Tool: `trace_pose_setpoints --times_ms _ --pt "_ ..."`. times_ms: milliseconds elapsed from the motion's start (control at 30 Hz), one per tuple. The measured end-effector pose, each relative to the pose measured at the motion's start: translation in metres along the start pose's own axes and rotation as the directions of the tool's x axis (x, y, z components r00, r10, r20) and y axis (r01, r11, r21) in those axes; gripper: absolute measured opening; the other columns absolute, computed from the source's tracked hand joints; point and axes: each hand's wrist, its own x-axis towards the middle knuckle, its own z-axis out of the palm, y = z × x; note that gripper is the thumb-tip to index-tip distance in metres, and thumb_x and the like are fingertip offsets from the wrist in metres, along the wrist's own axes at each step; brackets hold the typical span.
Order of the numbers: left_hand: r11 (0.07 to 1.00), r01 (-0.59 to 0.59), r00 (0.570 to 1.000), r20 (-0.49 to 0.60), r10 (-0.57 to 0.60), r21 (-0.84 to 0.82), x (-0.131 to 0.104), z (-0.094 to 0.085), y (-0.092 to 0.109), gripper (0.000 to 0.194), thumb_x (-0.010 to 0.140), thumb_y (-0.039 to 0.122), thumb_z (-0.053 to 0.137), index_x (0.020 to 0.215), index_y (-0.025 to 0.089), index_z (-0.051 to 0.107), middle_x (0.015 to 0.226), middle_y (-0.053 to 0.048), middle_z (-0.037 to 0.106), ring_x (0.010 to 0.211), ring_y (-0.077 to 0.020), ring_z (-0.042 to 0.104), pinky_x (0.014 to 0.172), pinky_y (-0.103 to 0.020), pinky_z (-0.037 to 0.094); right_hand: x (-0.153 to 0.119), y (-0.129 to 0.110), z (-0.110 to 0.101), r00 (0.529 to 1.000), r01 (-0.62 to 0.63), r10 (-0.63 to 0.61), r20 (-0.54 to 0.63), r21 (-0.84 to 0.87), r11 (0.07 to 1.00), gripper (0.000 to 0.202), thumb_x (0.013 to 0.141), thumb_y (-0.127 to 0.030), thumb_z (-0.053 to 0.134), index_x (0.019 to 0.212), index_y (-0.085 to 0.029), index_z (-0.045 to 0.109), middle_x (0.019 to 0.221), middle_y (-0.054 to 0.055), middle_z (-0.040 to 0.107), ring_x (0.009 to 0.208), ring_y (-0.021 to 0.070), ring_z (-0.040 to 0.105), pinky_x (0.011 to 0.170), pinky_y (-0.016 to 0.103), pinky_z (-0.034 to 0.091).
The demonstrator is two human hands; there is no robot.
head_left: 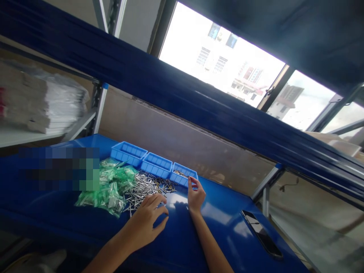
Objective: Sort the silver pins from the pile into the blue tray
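Observation:
Loose metal pieces, silver with some darker and brassy ones, lie heaped on the blue tabletop. My left hand is over the table at the near right side of this heap, fingers curved and apart, with nothing visible between them. At the front right edge of the right blue bin, my right hand has its fingertips pinched together; whatever they hold is too small to make out. Some small brassy pieces lie inside that bin.
Two more blue bins continue the row leftward. Green plastic bags of metal pieces lie left of the heap. A black phone rests at the right. A blue shelf beam crosses above the table.

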Motion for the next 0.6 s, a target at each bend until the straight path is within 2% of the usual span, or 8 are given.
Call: trace_pose_setpoints --times_ms 300,533,600 --pt "1.0 -0.023 0.999 0.025 0.023 -0.003 0.0 -0.004 0.003 0.017 0.081 0.019 0.042 0.08 0.02 0.059 0.097 -0.004 0.056 0.099 -0.0185 0.049 0.087 -0.034 0.041 0.008 0.008 0.005 0.998 0.0 0.006 -0.065 0.094 0.996 0.037 0.077 -0.044 0.05 0.088 -0.014 0.068 0.078 0.007 0.068 0.062 0.0163 0.058 0.063 0.026 0.042" --pt "0.999 -0.029 0.999 0.043 0.028 0.014 0.001 -0.01 0.003 0.017 0.08 0.019 0.042 0.08 0.021 0.059 0.097 -0.004 0.056 0.097 -0.0178 0.05 0.084 -0.031 0.043 0.009 0.021 0.012 0.993 -0.117 0.114 0.025 0.256 0.96 0.04 0.074 -0.042 0.051 0.094 -0.011 0.068 0.08 0.01 0.069 0.066 0.0196 0.062 0.061 0.028 0.047" --pt "0.999 -0.033 0.998 0.047 0.032 0.02 0.001 -0.009 0.003 0.017 0.08 0.019 0.042 0.081 0.021 0.059 0.097 -0.004 0.056 0.097 -0.0183 0.05 0.084 -0.032 0.043 0.008 0.018 0.011 0.993 -0.111 0.1 0.055 0.266 0.958 0.04 0.074 -0.042 0.052 0.097 -0.012 0.067 0.086 0.01 0.068 0.07 0.0197 0.062 0.058 0.027 0.048"
